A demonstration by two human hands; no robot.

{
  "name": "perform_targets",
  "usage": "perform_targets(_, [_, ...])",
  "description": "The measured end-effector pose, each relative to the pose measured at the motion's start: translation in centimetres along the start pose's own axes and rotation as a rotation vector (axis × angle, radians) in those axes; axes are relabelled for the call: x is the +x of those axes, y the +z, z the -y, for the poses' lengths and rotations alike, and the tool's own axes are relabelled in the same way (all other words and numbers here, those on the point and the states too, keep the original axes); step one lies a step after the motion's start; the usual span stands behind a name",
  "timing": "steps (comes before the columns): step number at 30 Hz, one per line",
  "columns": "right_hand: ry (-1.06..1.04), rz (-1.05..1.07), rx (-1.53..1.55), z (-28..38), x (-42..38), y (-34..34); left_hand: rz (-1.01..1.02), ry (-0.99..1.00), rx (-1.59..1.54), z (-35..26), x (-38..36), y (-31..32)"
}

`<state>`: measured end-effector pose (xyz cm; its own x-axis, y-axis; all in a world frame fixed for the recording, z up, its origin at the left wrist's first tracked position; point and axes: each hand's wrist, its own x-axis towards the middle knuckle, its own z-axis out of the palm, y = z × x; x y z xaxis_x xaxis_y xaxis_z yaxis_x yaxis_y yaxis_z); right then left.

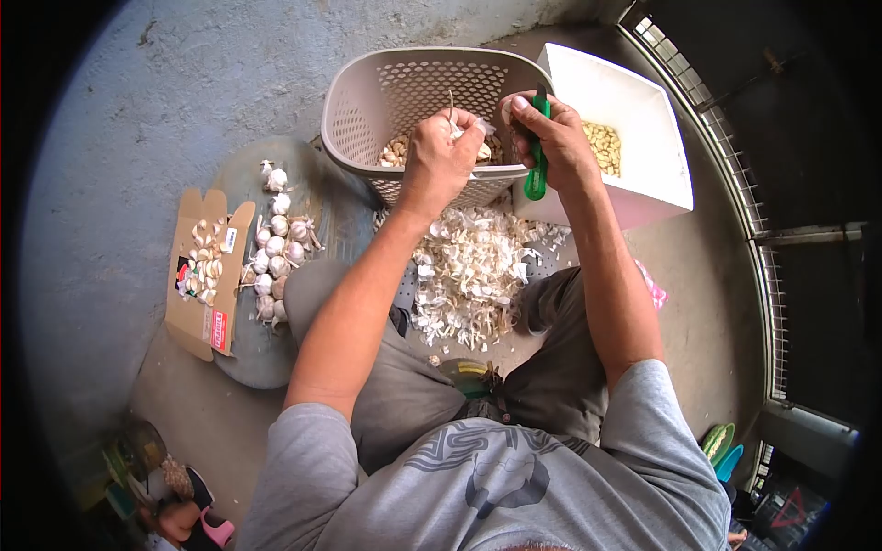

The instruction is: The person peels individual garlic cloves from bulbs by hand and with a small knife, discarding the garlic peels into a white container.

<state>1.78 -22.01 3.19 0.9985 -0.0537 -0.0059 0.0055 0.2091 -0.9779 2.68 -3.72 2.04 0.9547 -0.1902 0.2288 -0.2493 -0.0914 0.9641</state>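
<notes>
While the left hand (441, 151) pinches a garlic piece (457, 131) in narrowly curled fingers, the right hand (559, 138) grips a green cutter (539, 158), its dark blade end pointing away from the body. Garlic piece: off-white, partly hidden by the fingers, papery skin loose on its right, thin stalk standing up; position, over the near part of the basket, just left of the cutter. Pale bit at the right fingertips, too small to identify. Floor (694, 303) below the grip: grey, bearing a heap of dry peels (469, 266) between the person's legs. Weathered blue-grey wall (230, 73) beyond and left of the hands; barred grille (776, 312) far to their right. Perforated basket (347, 115) directly under the grip, unpeeled-looking cloves (395, 151) inside. White box (606, 87) just right of the right hand, holding yellowish cloves (604, 151). Left of the left forearm, a worn round stand (253, 367) carries whole bulbs (276, 246) beside a flapped cardboard carton (217, 204) with loose cloves lying in it.
</notes>
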Motion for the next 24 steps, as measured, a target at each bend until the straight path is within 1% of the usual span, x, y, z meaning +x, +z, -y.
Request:
perform_targets(2, [-0.002, 0.057, -0.021, -0.3, 0.1, -0.1, 0.063, -0.058, -0.124, -0.2, -0.1, 0.1])
perform_targets(6, [-0.006, 0.092, -0.235, 0.2, -0.4, 0.4, 0.251, -0.225, -0.272, -0.1, -0.3, -0.5])
perform_targets(7, [0.022, 0.094, -0.248, 0.3, -0.5, 0.5, 0.254, -0.253, -0.269, 0.0, -0.2, -0.4])
perform_targets(9, [-0.019, 0.124, -0.309, 0.0, -0.1, 0.2, 0.264, -0.326, -0.263, 0.4, -0.4, -0.3])
perform_targets(10, [-0.017, 0.135, -0.333, -0.3, -0.5, 0.4, 0.272, -0.308, -0.252, 0.2, -0.5, -0.3])
perform_targets(11, [-0.004, 0.117, -0.451, -0.4, -0.6, 0.0, 0.251, -0.238, -0.26, 1.2, -0.2, 0.1])
perform_targets(12, [-0.069, 0.181, -0.385, -0.6, -0.8, 0.1, 0.233, -0.175, -0.262, 2.2, -0.5, 0.3])
perform_targets(14, [-0.033, 0.148, -0.413, -0.3, -0.6, -0.1, 0.279, -0.216, -0.336, 1.8, -0.2, -0.1])
perform_targets(16, [-0.017, 0.274, -0.342, 1.3, -0.8, 0.2, 0.291, -0.212, -0.357, 2.1, -0.1, -0.3])
perform_targets(17, [-0.073, 0.342, -0.231, 0.5, -0.5, -0.1, 0.294, -0.221, -0.371, 2.2, 0.1, -0.4])
perform_targets(19, [-0.062, 0.316, -0.308, 1.0, -1.0, 0.4, 0.295, -0.236, -0.386, 2.5, 0.0, -0.3])
perform_targets(20, [-0.06, 0.302, -0.347, 1.2, -1.1, 0.5, 0.283, -0.223, -0.354, 2.7, 0.1, -0.2])
perform_targets(22, [-0.163, 0.263, -0.567, 1.0, -0.7, 0.1, 0.263, -0.196, -0.29, 2.6, 0.3, 0.1])
perform_targets(24, [-0.243, 0.245, -0.757, 1.1, -0.6, -0.2, 0.189, -0.026, 0.043, 1.5, -0.2, 0.2])
